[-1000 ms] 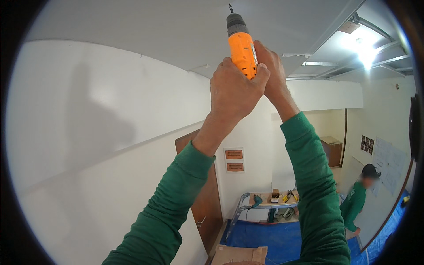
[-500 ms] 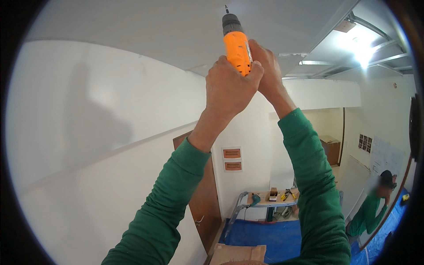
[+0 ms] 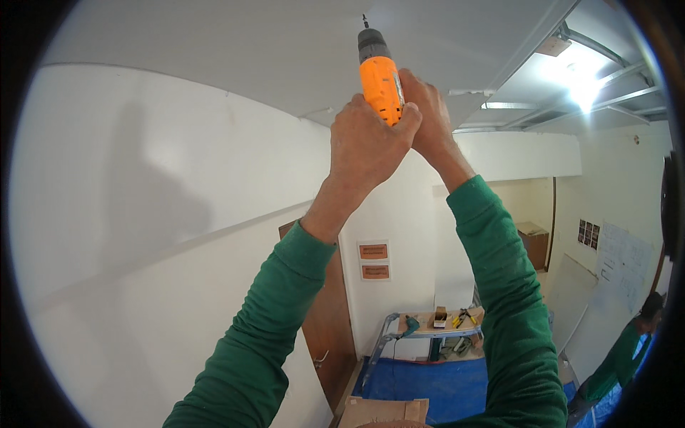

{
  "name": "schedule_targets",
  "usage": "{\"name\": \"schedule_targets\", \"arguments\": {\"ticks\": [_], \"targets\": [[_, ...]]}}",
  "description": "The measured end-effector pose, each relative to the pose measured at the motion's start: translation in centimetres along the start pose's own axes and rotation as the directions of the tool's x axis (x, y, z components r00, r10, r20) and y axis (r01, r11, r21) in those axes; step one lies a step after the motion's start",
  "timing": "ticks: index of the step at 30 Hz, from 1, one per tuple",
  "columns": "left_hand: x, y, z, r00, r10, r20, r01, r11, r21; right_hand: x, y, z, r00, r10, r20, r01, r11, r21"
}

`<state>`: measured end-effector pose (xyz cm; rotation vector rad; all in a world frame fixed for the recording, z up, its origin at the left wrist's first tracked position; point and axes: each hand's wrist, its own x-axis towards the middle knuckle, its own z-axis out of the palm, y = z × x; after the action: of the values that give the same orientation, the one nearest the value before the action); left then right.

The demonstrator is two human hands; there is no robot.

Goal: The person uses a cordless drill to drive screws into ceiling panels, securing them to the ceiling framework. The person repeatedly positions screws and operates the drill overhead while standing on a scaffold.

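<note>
Overhead, an orange drill (image 3: 379, 81) with a dark grey chuck points up at the white ceiling panel (image 3: 250, 43), a small dark tip at its top; whether that touches the panel, I cannot tell. My left hand (image 3: 364, 143) grips the drill's lower end, thumb over the orange body. My right hand (image 3: 432, 118) is closed on it from the right side, partly behind the left; what its fingers cover is hidden.
An exposed metal ceiling frame (image 3: 617, 78) with a bright light lies right. Below are a wooden door (image 3: 327, 307), a metal platform (image 3: 435, 328) with a teal drill (image 3: 410, 325) and hand tools, blue sheeting (image 3: 414, 378), and cardboard (image 3: 385, 412). Another person (image 3: 621, 357) in green stands far right.
My hands and the drill appear slightly further left, still raised together. The other person has moved rightward toward the picture's rim, partly out of sight now.
</note>
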<state>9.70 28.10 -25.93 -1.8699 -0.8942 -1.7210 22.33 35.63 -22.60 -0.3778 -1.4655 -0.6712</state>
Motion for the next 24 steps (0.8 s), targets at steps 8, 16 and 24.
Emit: {"name": "schedule_targets", "arguments": {"ticks": [8, 16, 24], "targets": [[0.5, -0.4, -0.1, 0.999, 0.049, -0.017, -0.048, 0.999, 0.017, 0.5, -0.1, 0.0, 1.0, -0.017, 0.002, 0.017, 1.0, 0.008], [1.0, -0.6, -0.2, 1.0, 0.03, 0.008, -0.03, 0.999, -0.027, 0.9, -0.2, 0.2, 1.0, 0.022, -0.001, -0.022, 0.999, -0.049], [1.2, -1.2, -0.1, 0.999, 0.013, 0.035, -0.012, 1.0, -0.025, 1.0, 0.4, 0.9, 0.998, -0.033, -0.058, 0.027, 0.996, -0.09]]}}
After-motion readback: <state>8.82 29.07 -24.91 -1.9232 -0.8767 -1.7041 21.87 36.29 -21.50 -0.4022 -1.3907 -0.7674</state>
